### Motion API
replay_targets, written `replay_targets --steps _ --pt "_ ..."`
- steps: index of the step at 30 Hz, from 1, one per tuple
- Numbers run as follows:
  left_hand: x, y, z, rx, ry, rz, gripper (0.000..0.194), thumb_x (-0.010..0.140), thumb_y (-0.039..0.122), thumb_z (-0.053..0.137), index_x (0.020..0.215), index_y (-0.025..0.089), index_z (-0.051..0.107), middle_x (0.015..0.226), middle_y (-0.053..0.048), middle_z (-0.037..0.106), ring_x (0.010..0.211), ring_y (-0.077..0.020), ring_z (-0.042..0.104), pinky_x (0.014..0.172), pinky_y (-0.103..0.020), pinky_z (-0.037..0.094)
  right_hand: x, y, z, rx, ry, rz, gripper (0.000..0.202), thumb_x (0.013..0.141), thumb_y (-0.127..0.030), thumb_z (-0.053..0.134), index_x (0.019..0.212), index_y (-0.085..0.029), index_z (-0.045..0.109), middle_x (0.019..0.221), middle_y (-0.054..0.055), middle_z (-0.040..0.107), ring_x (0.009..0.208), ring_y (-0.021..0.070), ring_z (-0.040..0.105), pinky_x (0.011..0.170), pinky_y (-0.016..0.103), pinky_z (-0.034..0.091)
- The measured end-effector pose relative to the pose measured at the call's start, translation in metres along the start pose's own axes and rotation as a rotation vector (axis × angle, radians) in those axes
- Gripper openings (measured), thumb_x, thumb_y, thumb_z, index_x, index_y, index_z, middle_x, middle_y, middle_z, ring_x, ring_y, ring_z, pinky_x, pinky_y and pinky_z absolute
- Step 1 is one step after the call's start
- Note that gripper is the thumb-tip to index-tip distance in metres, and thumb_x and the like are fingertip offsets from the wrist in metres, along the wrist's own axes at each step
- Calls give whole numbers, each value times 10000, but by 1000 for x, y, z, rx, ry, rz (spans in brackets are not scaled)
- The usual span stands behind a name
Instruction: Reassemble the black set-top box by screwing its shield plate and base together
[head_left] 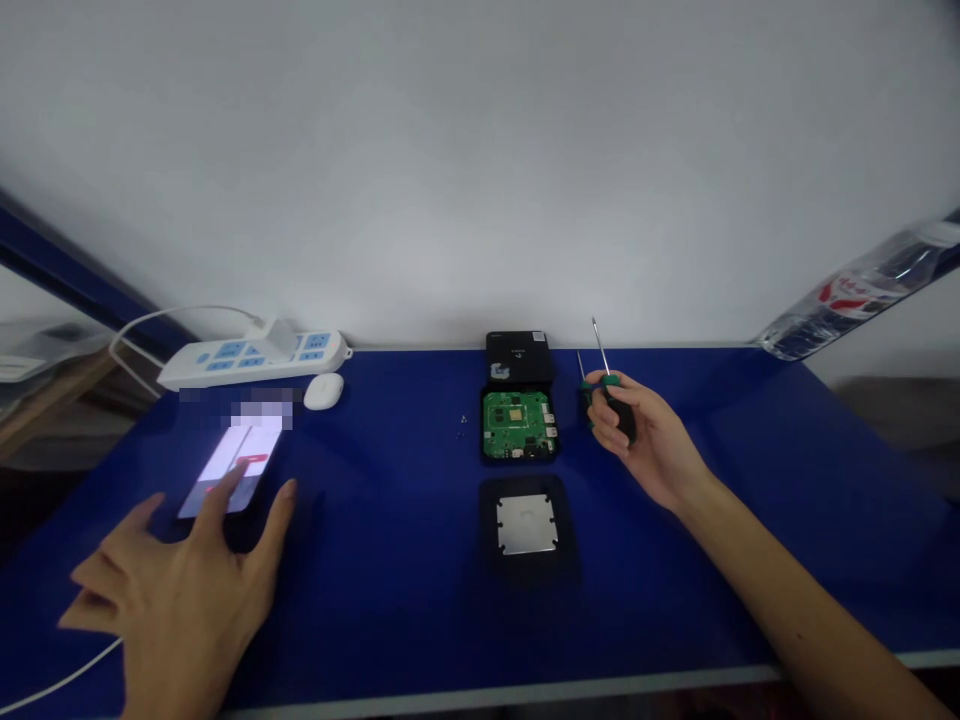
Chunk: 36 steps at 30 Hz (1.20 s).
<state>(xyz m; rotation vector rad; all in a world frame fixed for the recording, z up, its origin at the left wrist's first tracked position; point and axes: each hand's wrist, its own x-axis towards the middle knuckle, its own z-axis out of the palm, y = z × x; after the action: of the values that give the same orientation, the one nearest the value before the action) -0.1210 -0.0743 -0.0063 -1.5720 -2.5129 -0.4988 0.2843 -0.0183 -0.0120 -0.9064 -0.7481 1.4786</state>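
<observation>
My left hand (pixel 187 580) is spread, one fingertip at the lit screen of a phone (pixel 232 455) lying at the left. My right hand (pixel 637 430) is wrapped round the dark handle of a screwdriver (pixel 619 408), its shaft pointing up. Behind my right fingers is a second screwdriver (pixel 580 368), partly hidden. To the left of that hand, a green circuit board (pixel 510 422) sits in an open black case (pixel 520 459). A black cover with a metal plate (pixel 527 524) lies nearer to me. Several tiny screws (pixel 463 420) lie left of the board.
A black box (pixel 517 355) is behind the circuit board. A white power strip (pixel 255 358) with a plugged-in cable and a white earbud case (pixel 324 391) stand at the back left. A plastic bottle (pixel 855 290) leans at the right. The blue table (pixel 390 600) meets the wall.
</observation>
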Motion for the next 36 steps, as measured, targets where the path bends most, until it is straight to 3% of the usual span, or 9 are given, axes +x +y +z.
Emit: replay_targets --steps 8,15,19,27,30,36 --pt "9 -2 -5 -7 5 -69 979 989 883 294 1564 160 620 1743 -277 281 1610 -628 220 1237 -856 174 -1 0 0 -27 -1 -6 151 954 -301 756 1080 -217 759 732 -21 457 567 137 300 493 296 239" --pt "15 -5 -5 -1 -18 -62 987 990 882 297 1582 154 606 1747 -290 259 1605 -655 198 1215 -878 176 -1 0 -1 -19 -3 -4 141 965 -286 739 1084 -217 769 737 -15 458 569 134 299 492 293 246" --pt "15 -10 -1 33 -25 -26 962 1004 869 276 1510 154 674 1726 -289 295 1599 -635 230 1210 -866 205 -1 0 -1 -3 -2 4 133 975 -277 738 1082 -208 775 733 -16 454 571 126 310 491 275 263" --pt "12 -14 -3 -11 26 7 906 1040 815 341 1537 123 650 1709 -315 329 1596 -621 268 1215 -880 194 -2 1 -1 24 -10 5 130 985 -252 728 1084 -194 788 733 -13 467 568 119 318 494 268 270" --pt "15 -15 -1 8 -8 -45 925 1030 839 299 1559 161 638 1739 -290 289 1609 -650 206 1202 -900 175 -1 1 -1 30 -6 8 135 979 -254 736 1087 -191 787 734 -13 470 566 116 325 494 263 277" --pt "18 -17 -1 28 -48 -46 929 1026 849 253 1567 191 624 1739 -256 317 1612 -639 218 1211 -898 162 0 1 -1 31 -12 5 138 983 -246 726 1091 -184 788 733 -13 470 564 110 332 496 256 282"
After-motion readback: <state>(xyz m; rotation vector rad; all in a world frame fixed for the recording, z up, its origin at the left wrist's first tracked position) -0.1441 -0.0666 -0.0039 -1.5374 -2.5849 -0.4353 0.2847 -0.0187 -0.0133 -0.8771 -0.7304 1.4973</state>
